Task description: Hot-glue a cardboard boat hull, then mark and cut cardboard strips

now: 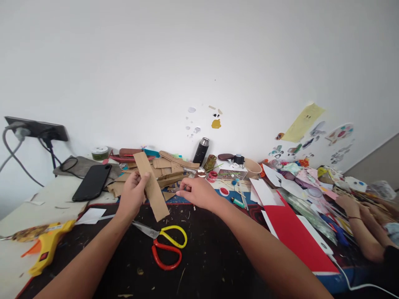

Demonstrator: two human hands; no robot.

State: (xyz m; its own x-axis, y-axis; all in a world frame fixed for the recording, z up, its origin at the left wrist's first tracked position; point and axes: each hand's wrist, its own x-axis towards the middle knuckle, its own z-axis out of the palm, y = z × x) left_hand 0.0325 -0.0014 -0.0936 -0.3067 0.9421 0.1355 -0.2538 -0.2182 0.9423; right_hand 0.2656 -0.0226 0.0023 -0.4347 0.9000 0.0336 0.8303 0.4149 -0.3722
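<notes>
My left hand [134, 191] is closed on a flat strip of brown cardboard [152, 187], pinched at its left edge and held tilted above the table. My right hand [198, 192] hovers to the right of the strip, beside the cardboard scraps [170, 166]. Its fingers are curled together; whether anything small is between them I cannot make out. Scissors [166, 245] with one yellow and one red handle lie on the dark tabletop below both hands. Their blades point left, and my left forearm partly covers them.
To the left lie a yellow glue gun [51, 247] and a black phone [92, 182]. A black flask [201, 151] stands by the wall. Red card [296, 232] and mixed craft materials cover the right side, where another person's hands [352, 207] work.
</notes>
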